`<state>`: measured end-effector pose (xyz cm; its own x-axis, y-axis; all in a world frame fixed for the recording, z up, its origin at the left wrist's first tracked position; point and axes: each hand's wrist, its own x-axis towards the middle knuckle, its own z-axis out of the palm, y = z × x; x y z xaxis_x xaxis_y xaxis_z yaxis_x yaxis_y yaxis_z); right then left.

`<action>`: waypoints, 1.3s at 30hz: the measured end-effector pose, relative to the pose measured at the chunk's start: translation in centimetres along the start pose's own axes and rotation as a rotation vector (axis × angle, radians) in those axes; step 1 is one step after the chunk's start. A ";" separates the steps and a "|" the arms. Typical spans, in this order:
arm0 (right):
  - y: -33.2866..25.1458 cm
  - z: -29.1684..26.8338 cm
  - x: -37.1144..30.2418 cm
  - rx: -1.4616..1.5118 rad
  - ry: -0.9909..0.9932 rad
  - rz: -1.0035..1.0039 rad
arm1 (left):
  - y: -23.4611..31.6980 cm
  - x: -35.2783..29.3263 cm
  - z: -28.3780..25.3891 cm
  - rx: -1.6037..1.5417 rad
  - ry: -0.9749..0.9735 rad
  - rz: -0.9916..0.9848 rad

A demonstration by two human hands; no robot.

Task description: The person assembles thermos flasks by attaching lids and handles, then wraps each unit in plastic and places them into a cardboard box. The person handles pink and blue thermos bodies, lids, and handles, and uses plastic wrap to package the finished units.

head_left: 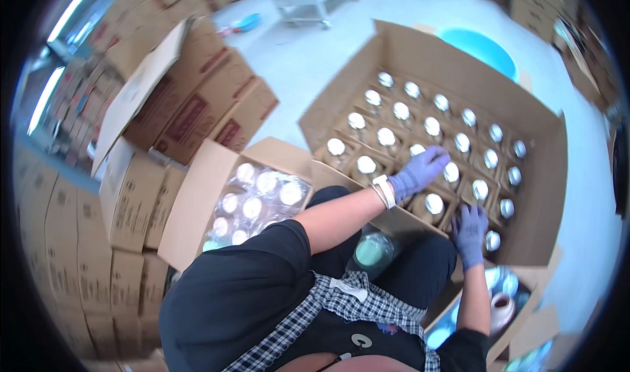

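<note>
Where left fingers (438, 157) reach, one cap (416, 149) is part-hidden.

From the person's lap (430, 260), a large carton (541, 188) is set at one o'clock, with bottles (431, 126) stood in its compartments. The left hand (420, 173) is placed near its middle, the right hand (470, 237) at its five o'clock. Beyond it, a basin (482, 51) is set on the floor (262, 50). Wrapped containers (252, 208) are packed in a smaller carton (193, 198) at ten o'clock; stacked boxes (134, 204) are seen behind. At four o'clock, a roll (503, 309) is held in another carton (527, 311).
</note>
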<state>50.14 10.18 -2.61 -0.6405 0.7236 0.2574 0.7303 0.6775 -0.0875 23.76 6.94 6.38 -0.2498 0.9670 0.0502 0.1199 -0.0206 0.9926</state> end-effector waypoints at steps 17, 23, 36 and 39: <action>0.6 2.5 1.9 0.111 -0.231 0.032 | 7.1 -11.2 -12.9 0.313 0.033 0.175; 1.7 1.3 -0.8 0.648 0.086 0.109 | 8.1 -9.8 -17.2 0.342 0.099 0.211; 8.7 -13.6 -6.4 1.806 0.698 0.630 | 5.0 -7.1 -25.2 -0.047 0.594 0.239; -1.0 -13.9 -7.5 1.447 0.498 0.586 | 5.4 -9.8 -18.5 0.240 0.275 0.454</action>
<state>57.56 2.26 8.94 -0.0279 0.9938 0.1076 -0.1696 0.1013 -0.9803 9.06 -7.34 13.32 -0.3588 0.7729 0.5234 0.4799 -0.3282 0.8136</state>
